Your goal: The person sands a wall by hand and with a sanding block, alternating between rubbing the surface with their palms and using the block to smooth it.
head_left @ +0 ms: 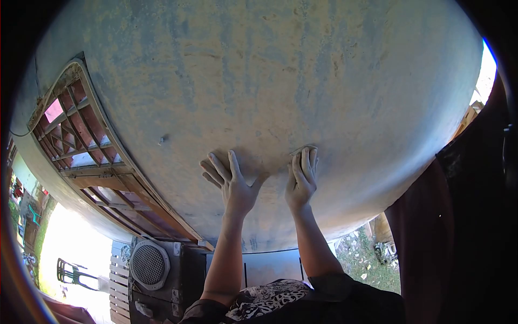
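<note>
A broad wall with patchy grey-blue and beige paint or filler fills most of the head view. Pale dust coats both of my hands. My left hand lies open on the wall, fingers spread and thumb pointing right. To its right, my right hand presses its fingers together against the surface. Under those fingertips shows the edge of a thin piece of sandpaper, mostly hidden by the hand. A small dark fitting sticks out of the wall, up and left of my left hand.
At left is a wooden-framed window or door with a lattice. Below it stands a dark speaker box with a round grille, near a slatted wooden piece. A dark chair is outside. Dark cloth hangs at right.
</note>
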### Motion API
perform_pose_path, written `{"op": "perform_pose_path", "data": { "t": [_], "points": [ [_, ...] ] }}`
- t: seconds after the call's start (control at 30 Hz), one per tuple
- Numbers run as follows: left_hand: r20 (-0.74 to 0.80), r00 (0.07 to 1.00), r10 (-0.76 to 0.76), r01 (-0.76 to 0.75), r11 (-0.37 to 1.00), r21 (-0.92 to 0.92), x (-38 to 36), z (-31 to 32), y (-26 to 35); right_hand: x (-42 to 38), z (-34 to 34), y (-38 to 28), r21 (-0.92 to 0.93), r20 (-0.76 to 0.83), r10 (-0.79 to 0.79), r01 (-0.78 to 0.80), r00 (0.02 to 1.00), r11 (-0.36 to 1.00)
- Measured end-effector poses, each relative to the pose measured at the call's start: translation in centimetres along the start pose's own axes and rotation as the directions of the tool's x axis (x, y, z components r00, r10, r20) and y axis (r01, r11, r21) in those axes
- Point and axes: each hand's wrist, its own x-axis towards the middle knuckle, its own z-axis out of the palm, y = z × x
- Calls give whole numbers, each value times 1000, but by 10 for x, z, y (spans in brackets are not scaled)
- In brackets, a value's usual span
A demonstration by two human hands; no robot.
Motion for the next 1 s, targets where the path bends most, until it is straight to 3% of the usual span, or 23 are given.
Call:
{"op": "perform_pose_path", "data": {
  "t": [0.07, 0.13, 0.23, 0.4, 0.57, 0.67, 0.73, 0.83, 1.0],
  "points": [
    [1, 1000, -3, 3, 1000, -5, -1, -1, 0, 12, -5, -3, -10, 10, 6, -6, 1000, 1000],
    [14, 1000, -15, 15, 1000, 5, 0, -4, 2, 56, -10, -14, 132, 47, -97, 90, 994, 987],
    [29, 999, -22, 22, 1000, 22, -4, -6, 0, 90, -16, -29, 92, 112, -68, 57, 991, 994],
    [34, 999, -23, 21, 998, 57, -15, 7, -7, 26, -14, -5, 26, 100, -75, 73, 992, 997],
    [-120, 991, 55, -61, 997, -47, -20, -4, -7, -11, -4, 15, 7, -12, -52, 52, 999, 999],
    [-128, 991, 27, -34, 998, -52, -22, -13, -5, 68, 0, -23, 87, -75, -57, 63, 996, 994],
    [-141, 990, 26, -32, 999, -39, -23, -15, -3, 98, -6, -42, 41, 15, -62, 62, 998, 997],
    [-153, 987, 40, -42, 999, -10, -23, -23, 2, 95, -14, -41, 51, 100, -73, 68, 992, 996],
    [-115, 988, 99, -99, 995, 7, -24, -36, -2, -5, -17, 11, 75, 30, -9, 6, 1000, 997]
  ]
}}
